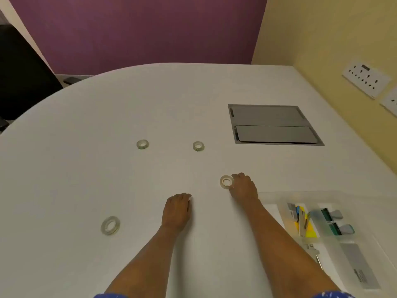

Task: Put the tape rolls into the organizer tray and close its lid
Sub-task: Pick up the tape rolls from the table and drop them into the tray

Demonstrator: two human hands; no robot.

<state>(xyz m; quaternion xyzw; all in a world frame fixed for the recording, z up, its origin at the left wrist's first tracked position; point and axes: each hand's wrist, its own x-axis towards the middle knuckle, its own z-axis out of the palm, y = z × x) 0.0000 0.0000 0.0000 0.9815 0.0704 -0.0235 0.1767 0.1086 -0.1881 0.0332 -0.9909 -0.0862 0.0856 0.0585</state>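
Several clear tape rolls lie flat on the white table (86, 168). One roll (226, 181) sits mid-table with my right hand (243, 188) touching its right side, fingers curled around its edge. Two rolls lie farther back, one (142, 144) to the left and one (198, 146) near the middle. A bigger roll (110, 225) lies near left. My left hand (177, 210) rests palm down on the table, holding nothing. The clear plastic organizer tray (270, 198) stands at the near right, its lid open.
The tray holds binder clips (335, 220), a yellow and blue packet (303, 222), a grey card (358, 265) and a metal item (312, 251). A grey cable hatch (272, 124) is set in the table at back right. Wall sockets (366, 81) are at right, a black chair (21, 72) at left.
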